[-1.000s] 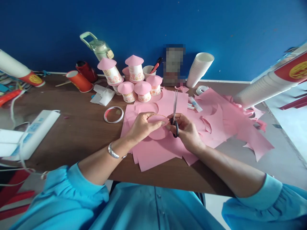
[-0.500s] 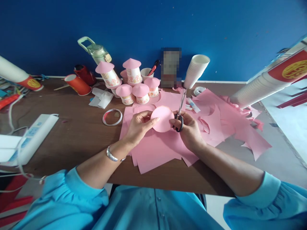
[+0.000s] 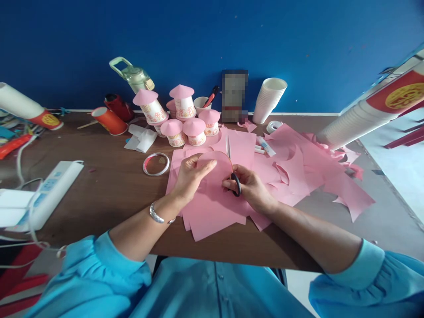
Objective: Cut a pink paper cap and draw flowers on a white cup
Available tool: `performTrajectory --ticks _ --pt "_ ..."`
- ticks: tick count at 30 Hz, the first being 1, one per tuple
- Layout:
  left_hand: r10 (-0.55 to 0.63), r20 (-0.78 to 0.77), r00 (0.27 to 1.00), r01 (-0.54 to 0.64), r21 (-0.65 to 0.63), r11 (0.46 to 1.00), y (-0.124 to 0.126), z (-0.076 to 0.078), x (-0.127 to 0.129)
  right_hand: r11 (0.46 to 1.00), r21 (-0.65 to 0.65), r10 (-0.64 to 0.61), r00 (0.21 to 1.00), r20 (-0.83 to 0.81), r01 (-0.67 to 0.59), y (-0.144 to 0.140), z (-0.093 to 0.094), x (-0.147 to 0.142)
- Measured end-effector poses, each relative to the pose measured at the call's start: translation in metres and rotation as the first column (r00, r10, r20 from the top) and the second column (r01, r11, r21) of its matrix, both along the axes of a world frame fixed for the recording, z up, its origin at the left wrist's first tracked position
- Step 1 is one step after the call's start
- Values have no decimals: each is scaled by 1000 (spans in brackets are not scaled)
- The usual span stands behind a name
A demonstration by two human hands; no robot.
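Observation:
A round pink paper disc (image 3: pixel 217 165) is pinched between the thumb and fingers of my left hand (image 3: pixel 191 176). My right hand (image 3: pixel 250 185) has its fingers in the black handles of a pair of scissors (image 3: pixel 236 184). The blades point away from me, along the right edge of the disc; I cannot tell whether they touch it. Beneath both hands lie overlapping sheets of pink paper (image 3: pixel 212 221). Beyond them stand several decorated paper cups with pink cone roofs (image 3: pixel 194 131).
Pink paper scraps (image 3: pixel 331 170) spread to the right, beside a glue tube (image 3: pixel 267 147) and a white tape roll (image 3: pixel 274 127). Stacked white cups (image 3: pixel 270 100) stand at the back. On the left are a tape ring (image 3: pixel 156 164), crumpled tissue (image 3: pixel 141 138), an orange cup (image 3: pixel 109 121) and a power strip (image 3: pixel 49 194).
The scissors have swung from pointing up and right to lying along the disc's right edge. My right hand has moved left and slightly nearer me; the disc has shifted a little left and tilted.

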State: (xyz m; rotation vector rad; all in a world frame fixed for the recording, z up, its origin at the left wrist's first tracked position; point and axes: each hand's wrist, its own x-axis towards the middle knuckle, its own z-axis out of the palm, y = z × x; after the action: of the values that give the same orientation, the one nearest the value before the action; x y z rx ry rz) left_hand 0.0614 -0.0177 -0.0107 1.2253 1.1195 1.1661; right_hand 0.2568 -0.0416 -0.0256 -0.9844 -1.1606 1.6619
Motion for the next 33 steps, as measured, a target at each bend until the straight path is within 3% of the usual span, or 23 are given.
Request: performTrajectory --ticks 6,9,13,18,26,33 --pt "57 88 994 -58 14 998 6 4 -8 982 155 -122 989 81 108 4 9 16" --pt "51 132 990 -48 -27 998 6 8 -8 976 198 -121 978 172 86 7 11 21" --pt "12 237 971 11 -96 995 5 13 -7 989 145 -25 981 191 -4 8 10 22" --pt "-25 242 970 51 -103 993 7 19 -8 987 133 65 978 196 -92 9 8 24" --pt "-103 212 972 115 -43 992 12 20 -12 984 131 84 964 251 -120 12 9 28" --pt "-100 196 976 111 -47 993 12 19 -12 985 130 80 972 220 -111 11 11 25"
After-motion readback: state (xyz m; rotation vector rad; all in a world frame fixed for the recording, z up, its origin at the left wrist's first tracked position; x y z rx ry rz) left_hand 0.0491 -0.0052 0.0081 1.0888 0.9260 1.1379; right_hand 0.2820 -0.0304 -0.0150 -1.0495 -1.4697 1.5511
